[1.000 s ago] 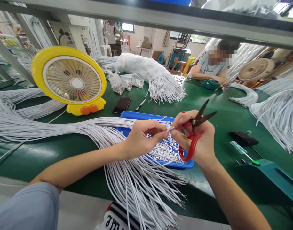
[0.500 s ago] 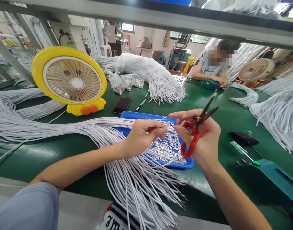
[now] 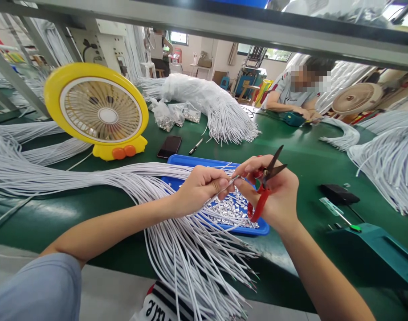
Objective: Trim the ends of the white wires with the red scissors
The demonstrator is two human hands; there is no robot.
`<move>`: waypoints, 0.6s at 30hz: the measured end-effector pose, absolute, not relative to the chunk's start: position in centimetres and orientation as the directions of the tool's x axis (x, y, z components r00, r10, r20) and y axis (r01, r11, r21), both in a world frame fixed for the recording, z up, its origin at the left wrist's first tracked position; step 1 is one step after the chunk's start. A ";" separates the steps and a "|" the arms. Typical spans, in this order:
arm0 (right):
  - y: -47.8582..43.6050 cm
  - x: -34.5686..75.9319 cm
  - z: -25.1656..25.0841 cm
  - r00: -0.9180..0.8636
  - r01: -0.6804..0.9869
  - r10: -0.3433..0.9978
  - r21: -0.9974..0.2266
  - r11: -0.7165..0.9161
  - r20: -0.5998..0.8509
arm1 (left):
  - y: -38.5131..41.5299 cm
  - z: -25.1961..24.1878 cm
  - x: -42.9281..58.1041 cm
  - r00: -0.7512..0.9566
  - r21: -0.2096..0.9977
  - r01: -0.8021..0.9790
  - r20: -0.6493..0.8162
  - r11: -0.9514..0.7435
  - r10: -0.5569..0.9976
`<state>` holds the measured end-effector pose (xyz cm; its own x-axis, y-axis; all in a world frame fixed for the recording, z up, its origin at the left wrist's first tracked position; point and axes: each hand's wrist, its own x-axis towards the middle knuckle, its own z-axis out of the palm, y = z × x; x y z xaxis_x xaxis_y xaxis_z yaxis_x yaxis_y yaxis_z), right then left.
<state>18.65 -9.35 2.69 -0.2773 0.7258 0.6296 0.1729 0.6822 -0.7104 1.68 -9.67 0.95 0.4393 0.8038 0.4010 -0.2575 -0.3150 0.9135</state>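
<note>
Between its thumb and fingers my left hand [image 3: 207, 187] pinches a white cable [image 3: 226, 186] close to its end. My right hand [image 3: 274, 191] carries red-handled scissors [image 3: 259, 196], their parted blades pointing up and away from the cable. The thumb and index finger of that hand meet at the cable's tip, where a bit of green shows. Beneath both hands lies a blue tray [image 3: 217, 160] of small silvery metal pieces [image 3: 224, 209]. A thick bundle of white cables [image 3: 177, 240] runs from the left under my left forearm and fans out over the table's front edge.
A yellow fan [image 3: 97, 111] stands at the left. Behind the tray are a phone [image 3: 169, 147], a pen [image 3: 195, 146] and small bags of metal parts [image 3: 177, 115]. A teal machine [image 3: 377, 249] sits at right. Across the table, a person [image 3: 300, 89] works near another cable bundle [image 3: 387, 156].
My right hand has moved left, scissors included, and its thumb and index finger have closed on the cable's tip. My left hand has hardly moved.
</note>
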 end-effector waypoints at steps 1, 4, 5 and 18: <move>-9.3 18.6 2.7 -0.264 0.186 0.729 -0.708 0.682 0.632 | -9.7 0.8 1.7 0.429 0.913 -0.249 0.403 -0.323 0.809; -9.5 18.4 2.6 -0.222 0.206 0.753 -0.725 0.657 0.619 | -9.6 0.4 1.8 0.363 0.903 -0.238 0.425 -0.359 0.829; -9.6 18.3 2.6 -0.212 0.200 0.767 -0.741 0.641 0.606 | -9.5 0.2 1.8 0.333 0.892 -0.235 0.448 -0.386 0.830; -6.5 21.3 0.0 0.027 0.305 0.885 -0.848 0.435 0.464 | -12.8 1.3 1.2 0.234 0.345 0.208 0.891 -0.915 0.389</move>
